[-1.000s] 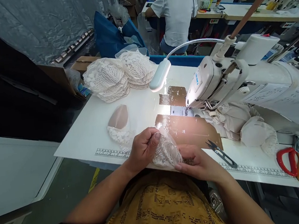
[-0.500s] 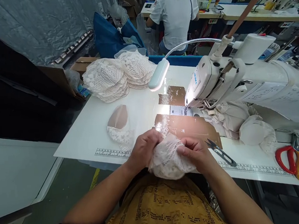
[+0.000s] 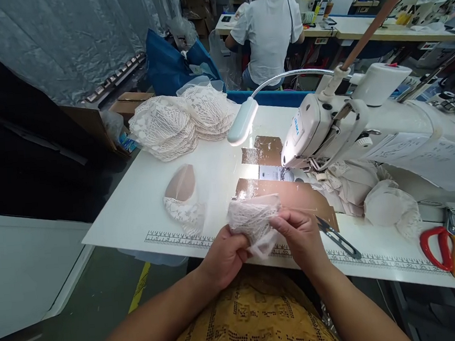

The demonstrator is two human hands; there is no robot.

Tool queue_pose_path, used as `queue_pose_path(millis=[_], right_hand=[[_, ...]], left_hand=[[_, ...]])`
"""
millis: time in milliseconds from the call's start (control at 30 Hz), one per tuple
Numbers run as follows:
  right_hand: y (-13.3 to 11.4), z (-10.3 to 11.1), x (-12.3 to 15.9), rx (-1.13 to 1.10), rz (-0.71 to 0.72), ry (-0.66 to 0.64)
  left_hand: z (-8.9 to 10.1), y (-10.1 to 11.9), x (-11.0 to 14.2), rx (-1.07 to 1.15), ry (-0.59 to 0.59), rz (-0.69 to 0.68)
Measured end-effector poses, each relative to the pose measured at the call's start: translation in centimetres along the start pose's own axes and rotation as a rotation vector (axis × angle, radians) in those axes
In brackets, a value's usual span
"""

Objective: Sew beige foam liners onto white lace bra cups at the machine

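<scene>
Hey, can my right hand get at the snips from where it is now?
Probably yes: the snips lie just beside your right hand, with nothing seen on top of them. But its fingers are pinching the lace cloth, so they would likely have to let go first.

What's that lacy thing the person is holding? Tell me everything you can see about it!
The lacy piece is whitish, with fine crossing lines in its lace and a sheer, net-like part low down. It looks thin and soft, and it is bunched up a little. It is held at the near edge of the white table: the left hand grips its lower left, and the right hand pinches its right side between thumb and fingers. Its underside is hidden.
</scene>
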State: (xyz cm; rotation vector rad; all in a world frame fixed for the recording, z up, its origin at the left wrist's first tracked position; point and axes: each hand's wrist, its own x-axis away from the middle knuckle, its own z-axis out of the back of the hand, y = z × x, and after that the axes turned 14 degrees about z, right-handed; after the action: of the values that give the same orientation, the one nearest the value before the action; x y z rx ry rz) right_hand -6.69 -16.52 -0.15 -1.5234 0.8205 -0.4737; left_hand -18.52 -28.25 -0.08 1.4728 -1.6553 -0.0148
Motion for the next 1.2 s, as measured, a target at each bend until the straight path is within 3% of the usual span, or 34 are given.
queue_pose_path(millis=[100,233,367,433,533,700,767,900,1000,1100,1200], right_hand=[[0.0,0.5,0.2,-0.133,-0.061,0.129],[-0.3,0.8,0.2,-0.072,-0.068,0.134],[-0.6,0.7,0.3,-0.046,-0.096,0.091],[-0.5,0.7,0.4,-0.045,-0.108,0.084],[-0.3,1.2,0.4,-0.039,-0.108,0.053],[0.0,2.0,0.3,0.001,-0.140,-0.035],[0.0,2.2,0.1,0.008,-0.153,-0.035],[-0.3,1.9,-0.1,-0.023,-0.155,-0.024],[-0.7,1.2,-0.1,-0.158,-0.171,-0.047],[-0.8,0.8,0.1,-0.306,-0.235,-0.048],[-0.4,0.6,0.1,-0.319,-0.248,0.021]], left_hand=[[1.0,0.1,0.3,-0.159,0.009,-0.049],[1.6,0.9,1.0,-0.419,-0.037,-0.313],[1.8,1.8,1.0,-0.593,0.187,-0.628],[2.3,2.1,0.8,-0.670,0.278,-0.715],[3.1,2.5,0.7,-0.778,0.304,-0.809],[3.2,4.0,1.2,-0.964,0.326,-1.097],[2.9,4.6,1.4,-0.943,0.261,-1.031],[2.5,5.2,1.5,-0.495,0.049,-0.546],[2.3,5.5,1.0,-0.137,0.039,-0.256],[1.8,5.1,0.4,0.068,0.075,-0.127],[1.3,3.3,0.3,0.144,-0.088,-0.017]])
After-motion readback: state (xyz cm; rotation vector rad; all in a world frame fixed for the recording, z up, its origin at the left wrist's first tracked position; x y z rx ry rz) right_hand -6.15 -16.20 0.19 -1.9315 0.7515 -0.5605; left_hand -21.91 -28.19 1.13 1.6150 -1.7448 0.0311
